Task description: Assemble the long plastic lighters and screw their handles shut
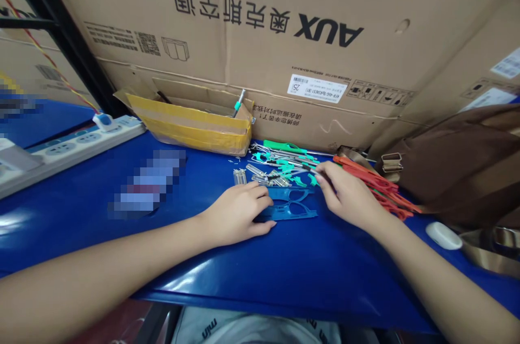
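Note:
My left hand [238, 213] rests on the blue table [309, 268], fingers curled over the left end of a blue plastic frame piece [293, 204]. My right hand [345, 192] hovers just right of that piece, thumb and forefinger pinched on a thin dark rod-like part I cannot name, at the edge of a pile of green plastic and metal parts [284, 162]. A small bundle of metal pins [239, 176] lies just above my left hand. A row of orange-red plastic pieces [377, 187] lies to the right of my right hand.
A small open cardboard box [195, 122] with yellow tape stands at the back left, a pen sticking out of it. Large AUX cartons [284, 35] wall off the back. A white power strip [77, 143] lies far left. A brown bag [467, 170] and a white oval object [443, 235] sit right.

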Demonstrator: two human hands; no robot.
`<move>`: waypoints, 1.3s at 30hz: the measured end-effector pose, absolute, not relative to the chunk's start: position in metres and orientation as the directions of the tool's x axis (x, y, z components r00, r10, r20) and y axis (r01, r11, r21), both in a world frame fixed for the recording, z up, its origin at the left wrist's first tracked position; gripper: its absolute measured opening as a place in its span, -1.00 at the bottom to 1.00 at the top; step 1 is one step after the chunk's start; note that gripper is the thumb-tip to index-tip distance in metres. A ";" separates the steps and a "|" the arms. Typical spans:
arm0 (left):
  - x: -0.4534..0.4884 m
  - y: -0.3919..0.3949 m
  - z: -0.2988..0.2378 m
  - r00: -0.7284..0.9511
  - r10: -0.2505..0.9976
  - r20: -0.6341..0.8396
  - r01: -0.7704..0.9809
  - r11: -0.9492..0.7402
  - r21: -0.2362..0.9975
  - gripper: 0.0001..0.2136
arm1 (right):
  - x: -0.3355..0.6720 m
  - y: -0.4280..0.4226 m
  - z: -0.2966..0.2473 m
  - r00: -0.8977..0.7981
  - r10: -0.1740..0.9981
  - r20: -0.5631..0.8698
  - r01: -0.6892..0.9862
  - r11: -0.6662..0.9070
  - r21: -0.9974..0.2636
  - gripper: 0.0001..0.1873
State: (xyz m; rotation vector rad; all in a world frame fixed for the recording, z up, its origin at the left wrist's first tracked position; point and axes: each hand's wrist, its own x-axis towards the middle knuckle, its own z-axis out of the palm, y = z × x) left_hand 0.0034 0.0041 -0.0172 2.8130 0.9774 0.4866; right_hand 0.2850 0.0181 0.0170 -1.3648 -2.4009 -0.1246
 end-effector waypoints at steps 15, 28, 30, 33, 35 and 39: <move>0.011 0.002 -0.015 0.581 0.560 0.591 0.451 -0.826 0.339 -0.70 | 0.273 -0.023 -0.010 -0.586 0.742 0.324 0.605 0.667 -0.435 -0.85; 0.010 0.002 -0.015 0.609 0.545 0.576 0.417 -0.838 0.351 -0.89 | 0.284 -0.016 -0.007 -0.638 0.709 0.301 0.577 0.698 -0.424 -0.69; 0.008 0.003 -0.015 0.606 0.538 0.586 0.418 -0.842 0.341 -0.90 | 0.288 -0.013 -0.005 -0.618 0.727 0.300 0.607 0.683 -0.406 -0.73; 0.008 0.003 -0.015 0.602 0.529 0.598 0.414 -0.847 0.333 -0.90 | 0.293 -0.010 -0.004 -0.616 0.741 0.269 0.646 0.670 -0.366 -0.79; 0.008 0.003 -0.015 0.606 0.522 0.600 0.407 -0.852 0.330 -0.89 | 0.294 -0.010 -0.005 -0.626 0.733 0.265 0.652 0.679 -0.338 -0.81; 0.008 0.002 -0.013 0.615 0.506 0.605 0.412 -0.860 0.301 -0.89 | 0.292 -0.012 -0.007 -0.655 0.713 0.251 0.643 0.700 -0.310 -0.80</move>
